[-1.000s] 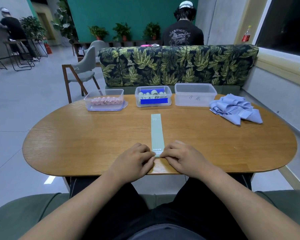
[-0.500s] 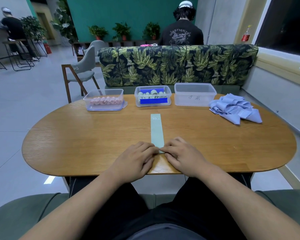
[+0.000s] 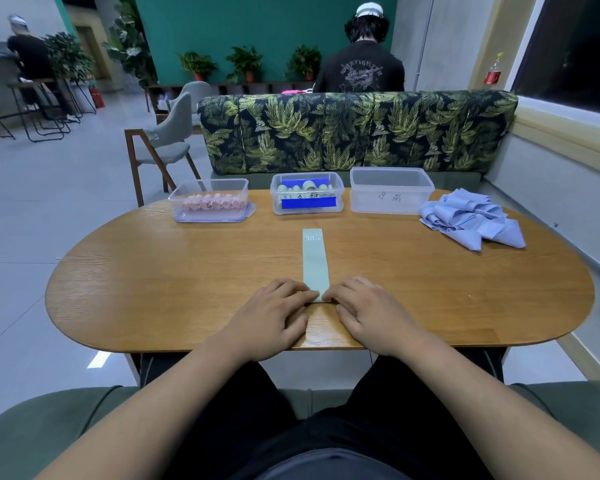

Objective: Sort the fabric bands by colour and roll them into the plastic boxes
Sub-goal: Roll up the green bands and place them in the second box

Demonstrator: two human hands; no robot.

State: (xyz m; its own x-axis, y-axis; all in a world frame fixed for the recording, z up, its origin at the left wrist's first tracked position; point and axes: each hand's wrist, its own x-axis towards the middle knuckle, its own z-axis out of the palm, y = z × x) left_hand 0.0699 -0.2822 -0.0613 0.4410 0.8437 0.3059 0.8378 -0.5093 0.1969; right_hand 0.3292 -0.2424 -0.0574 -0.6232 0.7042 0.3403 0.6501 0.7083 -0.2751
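Observation:
A pale green fabric band (image 3: 314, 261) lies flat on the wooden table (image 3: 160, 285), running straight away from me. My left hand (image 3: 274, 315) and my right hand (image 3: 368, 311) pinch its near end from either side, where a small roll is forming. Three plastic boxes stand at the far edge: the left box (image 3: 210, 202) holds pink rolls, the middle box (image 3: 307, 197) holds green rolls and has a blue label, and the right box (image 3: 390, 190) has nothing in it. A heap of blue bands (image 3: 471, 220) lies at the far right.
A leaf-patterned sofa back (image 3: 357, 129) stands right behind the boxes. A person sits beyond it with their back turned. A grey chair (image 3: 168, 140) is off the table's far left. My legs are under the near table edge.
Both hands have moved slightly away from me along the band, rolling up its near end, so the flat part of the band is shorter.

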